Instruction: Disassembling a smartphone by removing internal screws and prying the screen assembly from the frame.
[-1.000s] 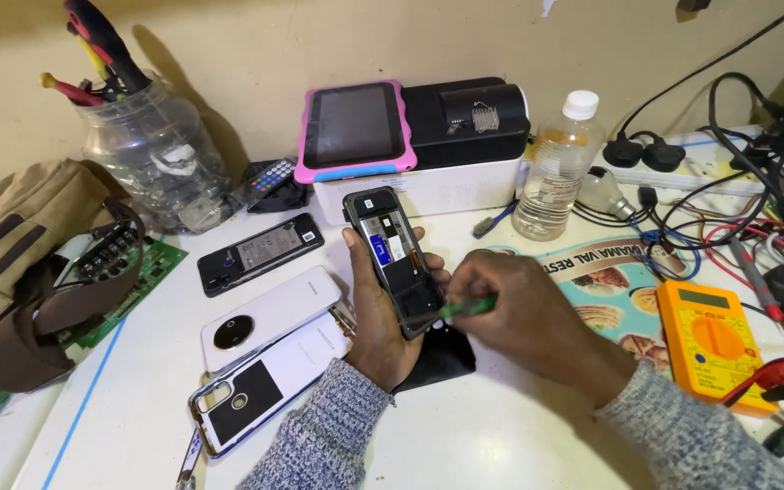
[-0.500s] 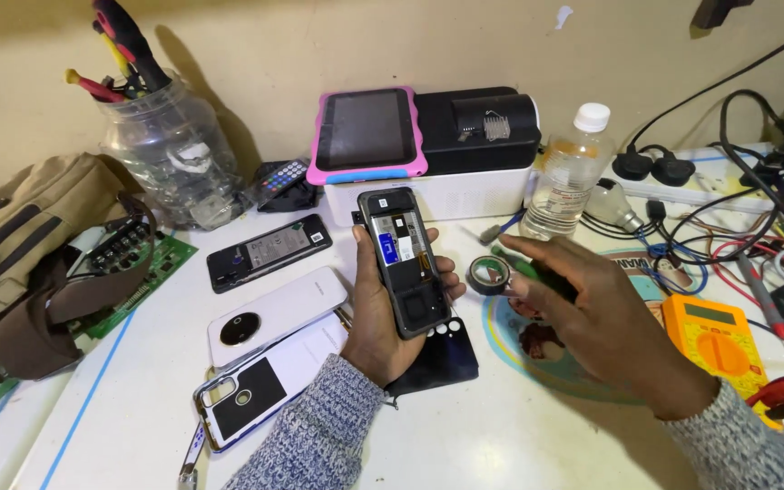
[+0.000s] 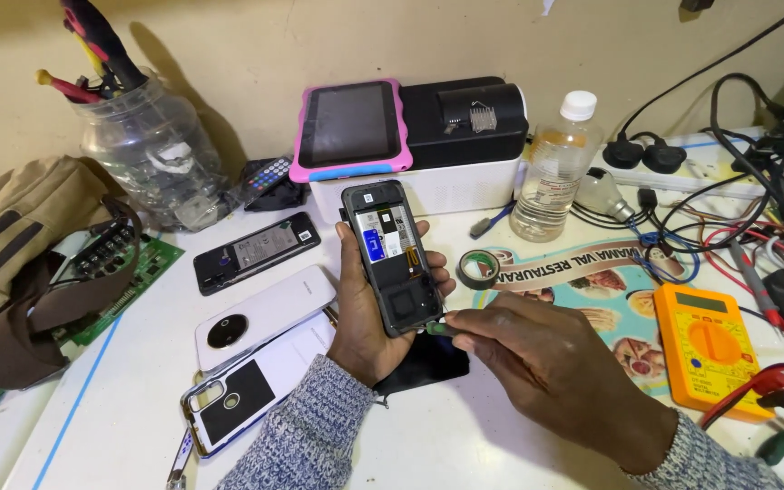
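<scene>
Hands at a cluttered repair bench, seen from the head camera: the left hand grips an opened phone upright, its back cover off. The right hand, which half a second ago hovered open near the roll of tape, has returned and now pinches a small green tool against the phone's lower edge, so prying appears to resume. A yellow multimeter lies right of that hand; other phones lie left.
</scene>
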